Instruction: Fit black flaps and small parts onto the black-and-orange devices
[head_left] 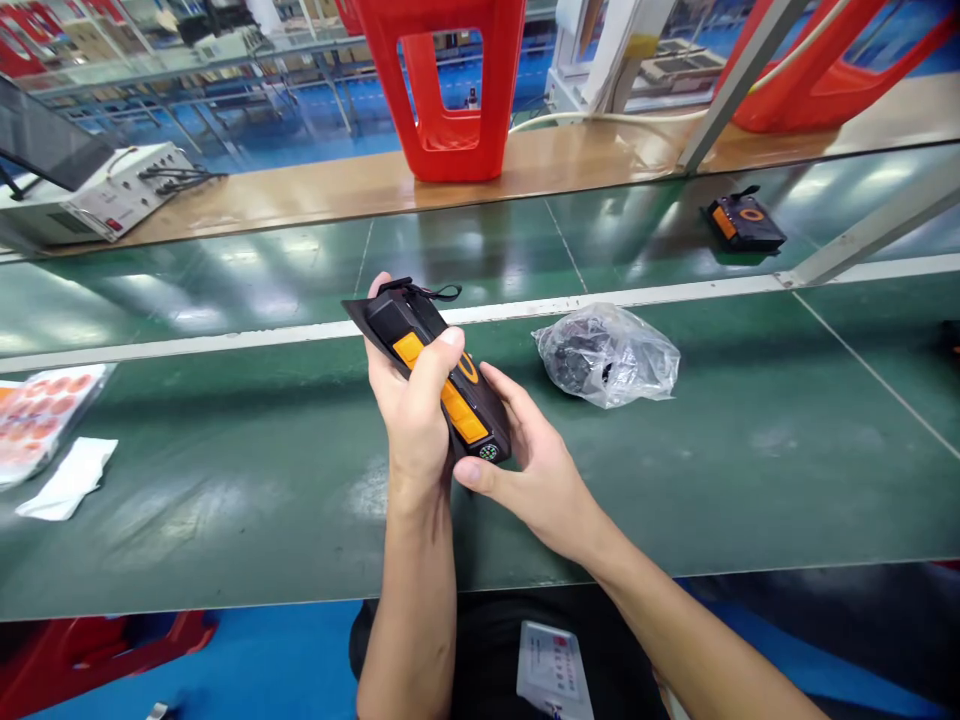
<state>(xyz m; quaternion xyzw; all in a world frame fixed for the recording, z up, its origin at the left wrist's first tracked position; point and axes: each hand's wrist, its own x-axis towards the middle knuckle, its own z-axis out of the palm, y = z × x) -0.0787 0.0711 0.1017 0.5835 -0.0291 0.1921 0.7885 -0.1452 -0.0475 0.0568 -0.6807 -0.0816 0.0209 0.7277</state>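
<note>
Both of my hands hold a black and orange device above the green bench; it looks like a power bank. A small round compass sits at its near end, and a wrist strap hangs at the far end. Along its left side a thin black flap stands out. My left hand is wrapped round it from the left, with the thumb across its orange strip. With thumb and fingers, my right hand grips the near right end. The fingers underneath are hidden.
Right of my hands lies a clear plastic bag with something dark inside. A similar black and orange device lies farther back. Left are a white paper and a bag with round orange-red marks. A red stool stands on the wooden shelf.
</note>
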